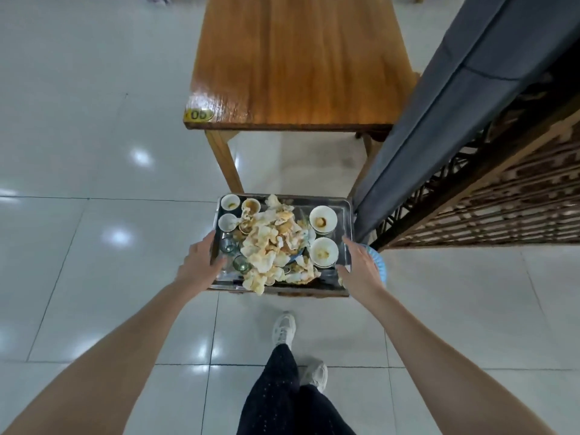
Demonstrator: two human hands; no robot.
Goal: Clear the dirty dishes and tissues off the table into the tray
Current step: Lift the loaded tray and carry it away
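Steel tray [343, 215] sits between the hands, low, on a wooden support I can only see as a brown edge under its near rim, probably a stool. Looks parked there as a loading spot beside the bench. The load is stacked for carrying: soiled tissue pile [273, 243] heaped in the middle, 2 dirty bowls [323, 218] by the right hand, 3 small cups [230, 203] in the far corner ahead of the left hand, and 2 glasses [227, 245] just inside the left hand.

Left hand [199, 262] is on the left rim and right hand [361, 265] on the right rim. Fingers are mostly straight along the edges, thumbs reach in over the rim, and no closed grip is visible. Symmetric placement reads as setting up a balanced lift. Judgement: loading is done or near done.

Risk: tissues overhang the near rim and could slide off if the tray tilts.

Glossy white tiled floor [94, 215] all round. Varnished wooden bench [298, 58] is well ahead of the hands, with tag 05 [200, 114] on its near-left corner. Grey padded seat back [455, 105] and wooden lattice screen [502, 199] are beyond the right hand.
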